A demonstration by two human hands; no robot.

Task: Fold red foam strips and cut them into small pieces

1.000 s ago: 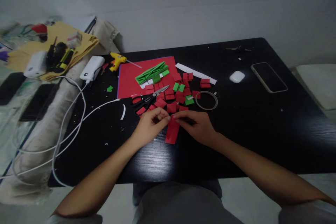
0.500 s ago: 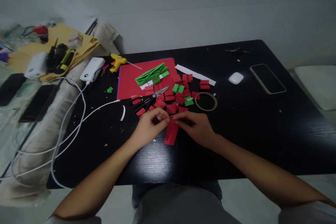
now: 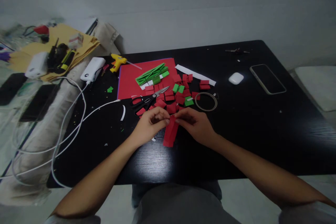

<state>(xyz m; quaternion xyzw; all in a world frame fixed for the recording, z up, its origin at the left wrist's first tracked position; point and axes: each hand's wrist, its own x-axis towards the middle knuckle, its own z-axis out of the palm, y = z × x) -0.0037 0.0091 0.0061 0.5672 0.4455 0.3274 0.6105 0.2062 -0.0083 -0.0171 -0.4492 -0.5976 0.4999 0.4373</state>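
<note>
A red paper strip (image 3: 170, 133) hangs down between my two hands, its upper end pinched by both. My left hand (image 3: 151, 123) grips its left top corner between thumb and finger. On the other side, my right hand (image 3: 195, 122) pinches the right top corner. The fingertips hide the strip's upper edge. Just beyond lie several small folded red paper pieces (image 3: 169, 95), with a few folded green paper pieces (image 3: 178, 88) among them. Black-handled scissors (image 3: 151, 100) rest on the pile, blades pointing up and right.
Behind the pile, a folded green paper bundle (image 3: 151, 74) lies on red sheets (image 3: 128, 84). A yellow glue gun (image 3: 118, 62), a tape ring (image 3: 215, 103), a white earbud case (image 3: 236, 78) and a phone (image 3: 267, 79) surround it. White cables (image 3: 82, 120) cross the table's left side.
The strip's lower end has swung slightly left and toward me. My right fingers have shifted a little at its top edge. Both hands keep their hold.
</note>
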